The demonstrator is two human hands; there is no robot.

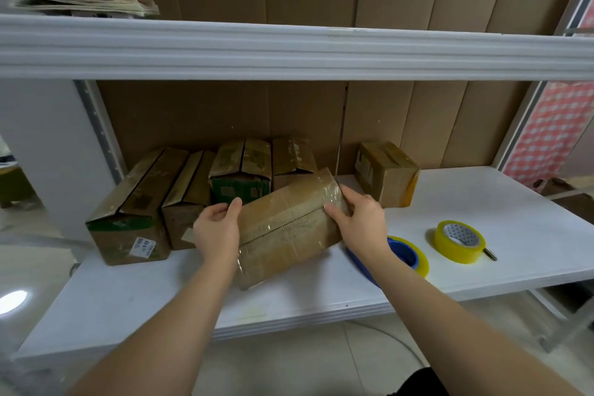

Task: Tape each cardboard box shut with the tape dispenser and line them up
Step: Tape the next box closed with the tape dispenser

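A taped brown cardboard box (286, 228) is held tilted just above the white shelf (501, 212), lengthwise between both hands. My left hand (216, 228) grips its near-left end, thumb on top. My right hand (360, 219) grips its far-right end. Behind it several cardboard boxes (154, 199) stand in a row along the shelf's back left. One more box (385, 173) sits alone at the back right. The blue tape dispenser (406, 254) with a yellowish roll lies on the shelf, partly hidden by my right forearm.
A loose yellow tape roll (459, 241) lies on the shelf to the right, with a small dark object beside it. An upper shelf beam (289, 48) crosses overhead, with stacked paper (86, 5) on it. Cardboard sheets line the back wall.
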